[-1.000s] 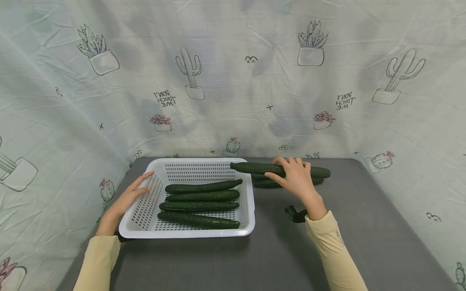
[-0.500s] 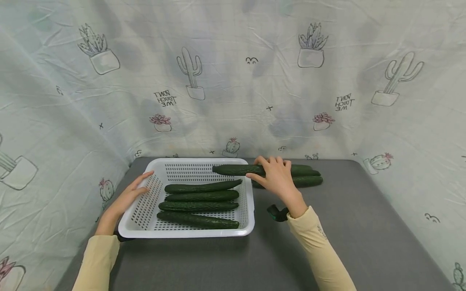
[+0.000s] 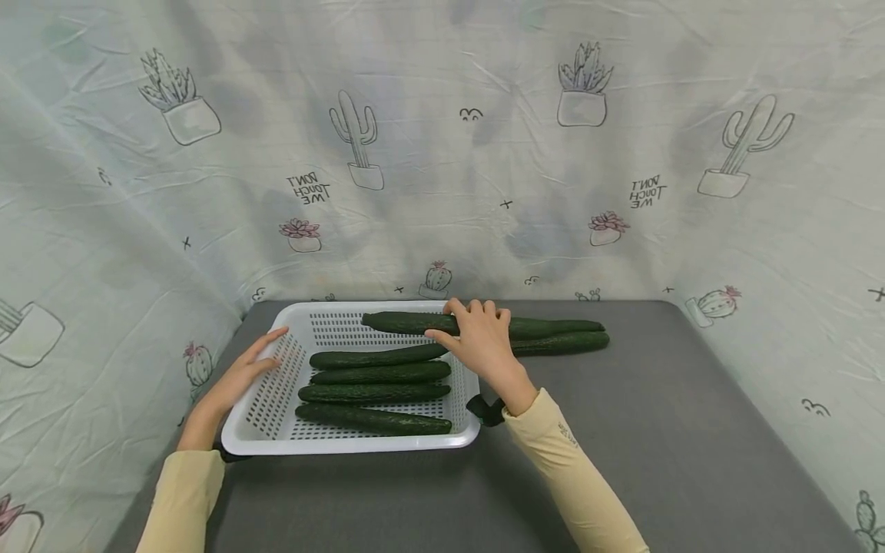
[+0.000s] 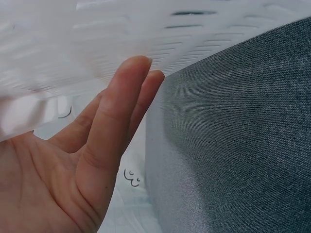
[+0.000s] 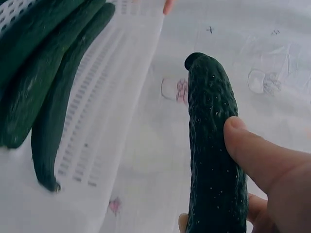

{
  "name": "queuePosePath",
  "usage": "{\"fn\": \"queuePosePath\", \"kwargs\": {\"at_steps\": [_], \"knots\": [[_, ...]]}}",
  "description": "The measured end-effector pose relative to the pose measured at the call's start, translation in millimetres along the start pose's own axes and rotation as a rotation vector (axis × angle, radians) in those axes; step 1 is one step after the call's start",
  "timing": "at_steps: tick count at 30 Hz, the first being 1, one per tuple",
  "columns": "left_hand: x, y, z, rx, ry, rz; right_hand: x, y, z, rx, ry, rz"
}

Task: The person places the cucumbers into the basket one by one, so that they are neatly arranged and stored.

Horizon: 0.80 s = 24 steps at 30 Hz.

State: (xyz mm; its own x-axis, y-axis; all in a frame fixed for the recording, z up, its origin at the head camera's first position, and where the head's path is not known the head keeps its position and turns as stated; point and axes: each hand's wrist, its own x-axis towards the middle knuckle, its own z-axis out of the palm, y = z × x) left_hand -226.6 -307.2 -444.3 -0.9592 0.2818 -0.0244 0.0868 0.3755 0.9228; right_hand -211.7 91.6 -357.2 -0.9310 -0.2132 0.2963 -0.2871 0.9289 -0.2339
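Note:
My right hand (image 3: 473, 334) grips a long dark green cucumber (image 3: 401, 322) around its middle. It holds the cucumber crosswise above the back right corner of a white perforated basket (image 3: 346, 445). In the right wrist view, my thumb (image 5: 257, 150) presses on the cucumber (image 5: 214, 160), which sits above the basket (image 5: 112, 97). Several cucumbers (image 3: 376, 393) lie side by side inside. My left hand (image 3: 242, 372) rests with straight fingers (image 4: 112, 126) against the basket's left wall (image 4: 73, 43).
One more cucumber (image 3: 563, 343) lies on the grey table (image 3: 657, 430), just right of the basket near the back edge. A cactus-print cloth (image 3: 442, 153) hangs behind and to both sides. A black strap (image 3: 484, 411) sits at my right wrist.
My right hand has carried the cucumber leftward, from over the table to above the basket's back right corner. The left hand has stayed on the basket's side.

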Motion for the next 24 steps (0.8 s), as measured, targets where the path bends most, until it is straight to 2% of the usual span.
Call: {"fn": "queuePosePath", "kwargs": {"at_steps": [12, 24], "knots": [[-1.0, -0.5, -1.1, 0.011, -0.002, 0.010, 6, -34, 17, -0.014, -0.083, -0.005], [0.4, -3.6, -2.4, 0.002, -0.010, 0.017, 17, -55, 44, -0.049, -0.099, -0.013]]}}
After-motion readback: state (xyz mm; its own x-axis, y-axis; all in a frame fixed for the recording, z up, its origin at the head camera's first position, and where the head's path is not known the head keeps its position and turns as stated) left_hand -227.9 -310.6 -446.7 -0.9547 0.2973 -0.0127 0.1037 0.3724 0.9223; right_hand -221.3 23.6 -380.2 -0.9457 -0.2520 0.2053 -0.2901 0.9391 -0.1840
